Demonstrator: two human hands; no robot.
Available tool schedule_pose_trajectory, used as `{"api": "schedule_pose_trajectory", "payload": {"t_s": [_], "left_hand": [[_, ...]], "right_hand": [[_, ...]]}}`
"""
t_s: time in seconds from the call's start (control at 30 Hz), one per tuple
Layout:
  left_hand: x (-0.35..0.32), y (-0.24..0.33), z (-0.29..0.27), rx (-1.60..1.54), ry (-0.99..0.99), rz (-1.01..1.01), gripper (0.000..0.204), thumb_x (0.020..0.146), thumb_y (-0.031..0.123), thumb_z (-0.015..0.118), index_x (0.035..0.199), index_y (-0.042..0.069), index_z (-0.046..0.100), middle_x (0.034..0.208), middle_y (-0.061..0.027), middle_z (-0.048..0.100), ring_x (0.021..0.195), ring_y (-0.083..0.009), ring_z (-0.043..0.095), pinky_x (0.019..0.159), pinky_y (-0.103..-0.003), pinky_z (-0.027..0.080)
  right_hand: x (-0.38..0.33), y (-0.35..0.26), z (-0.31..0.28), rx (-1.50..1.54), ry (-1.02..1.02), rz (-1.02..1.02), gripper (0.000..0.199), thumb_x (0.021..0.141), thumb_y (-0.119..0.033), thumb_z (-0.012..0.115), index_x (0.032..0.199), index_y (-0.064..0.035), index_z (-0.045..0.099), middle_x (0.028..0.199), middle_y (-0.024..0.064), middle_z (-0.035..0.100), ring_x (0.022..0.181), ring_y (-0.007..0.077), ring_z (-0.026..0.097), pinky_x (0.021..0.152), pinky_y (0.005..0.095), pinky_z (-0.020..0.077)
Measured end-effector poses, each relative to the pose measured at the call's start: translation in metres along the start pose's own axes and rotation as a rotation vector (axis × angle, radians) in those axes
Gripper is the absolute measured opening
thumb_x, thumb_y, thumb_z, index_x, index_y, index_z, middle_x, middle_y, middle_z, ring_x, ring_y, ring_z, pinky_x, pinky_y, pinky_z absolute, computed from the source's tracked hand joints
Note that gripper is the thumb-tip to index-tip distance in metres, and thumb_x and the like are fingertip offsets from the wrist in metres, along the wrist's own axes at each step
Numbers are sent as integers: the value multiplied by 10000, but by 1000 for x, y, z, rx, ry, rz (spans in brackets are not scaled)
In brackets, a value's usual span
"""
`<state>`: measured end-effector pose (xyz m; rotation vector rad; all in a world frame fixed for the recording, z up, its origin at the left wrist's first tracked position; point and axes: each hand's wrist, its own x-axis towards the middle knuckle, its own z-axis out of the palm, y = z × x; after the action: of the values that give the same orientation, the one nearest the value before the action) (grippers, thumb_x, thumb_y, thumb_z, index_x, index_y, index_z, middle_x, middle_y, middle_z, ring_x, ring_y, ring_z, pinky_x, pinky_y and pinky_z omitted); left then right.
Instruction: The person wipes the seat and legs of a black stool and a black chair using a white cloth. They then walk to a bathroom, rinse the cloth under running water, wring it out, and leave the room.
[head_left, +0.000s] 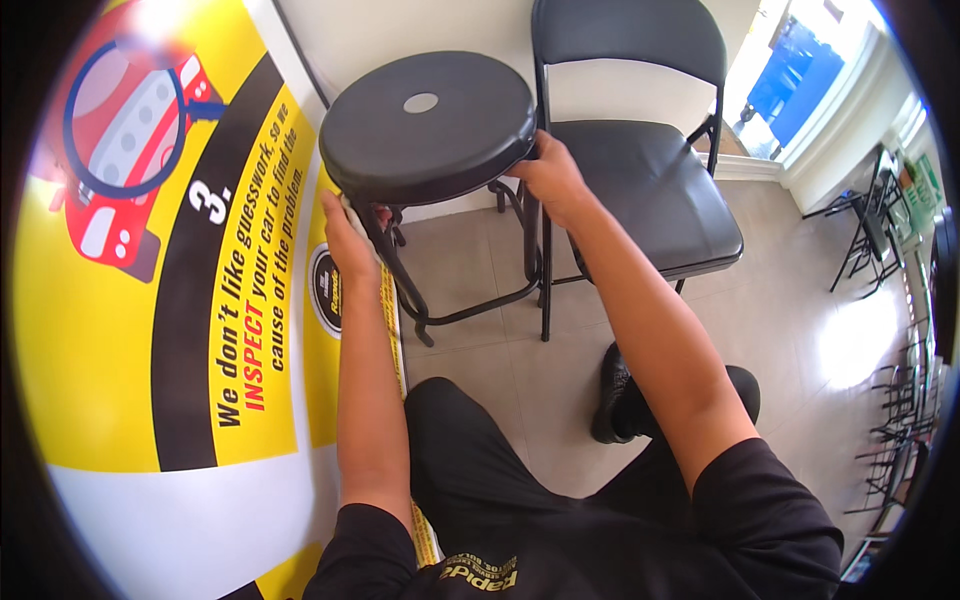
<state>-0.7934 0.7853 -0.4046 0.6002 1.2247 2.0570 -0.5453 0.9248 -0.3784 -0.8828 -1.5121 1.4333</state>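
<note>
A round black stool (440, 150) with a pale disc in the middle of its seat and bent black tube legs stands in front of me. My right hand (557, 180) is closed on the right rim of the seat, its fingers partly hidden beneath. At the left side, my left hand (350, 245) grips the stool just under the seat edge; fingertips show by the leg top, and the rest of the grip is hidden. A black folding chair (640, 200) with a padded seat and backrest stands right beside the stool, close to my right hand.
A yellow, black and white printed wall panel (180, 370) runs along my left. The tiled floor (470, 270) lies below, with a pale wall (410, 25) behind the stool. Far right are a dark folding chair (870, 225) and a bright doorway with something blue (795, 75).
</note>
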Motion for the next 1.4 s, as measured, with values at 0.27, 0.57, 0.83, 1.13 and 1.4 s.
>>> {"api": "schedule_pose_trajectory", "payload": {"t_s": [0.27,0.57,0.83,1.13,1.4], "left_hand": [[13,38,12,215,266,171,534,938,610,643,979,82,713,829,-2,655,625,-103,549,525,-257,402],[-82,82,16,129,182,64,580,954,602,634,1228,92,650,1023,4,663,738,-75,549,568,-229,362],[-188,82,23,230,255,296,553,1007,559,597,1340,119,556,1101,-25,639,818,-93,546,570,-231,371],[-291,85,75,269,286,188,454,1025,581,560,1171,151,560,1030,2,610,725,-101,514,579,-238,409],[-368,108,50,389,101,24,618,1042,618,468,1414,124,499,1241,-46,634,1048,-183,622,813,-326,512]], "right_hand": [[-31,-10,54,-9,243,-23,359,796,22,751,1145,36,671,976,87,733,893,167,654,839,322,508],[-126,-61,30,-80,172,63,331,801,-68,773,1102,30,677,893,94,713,854,167,647,806,337,514],[-202,-65,-17,28,160,-74,333,808,-109,734,1101,35,670,989,275,711,982,440,675,869,463,516],[-251,-54,-77,147,125,-64,280,792,-85,688,1050,22,682,1032,273,707,1029,454,655,894,502,510],[-292,-57,-123,195,94,-16,272,781,-110,698,1033,-7,704,979,241,716,988,429,677,882,490,521]]}}
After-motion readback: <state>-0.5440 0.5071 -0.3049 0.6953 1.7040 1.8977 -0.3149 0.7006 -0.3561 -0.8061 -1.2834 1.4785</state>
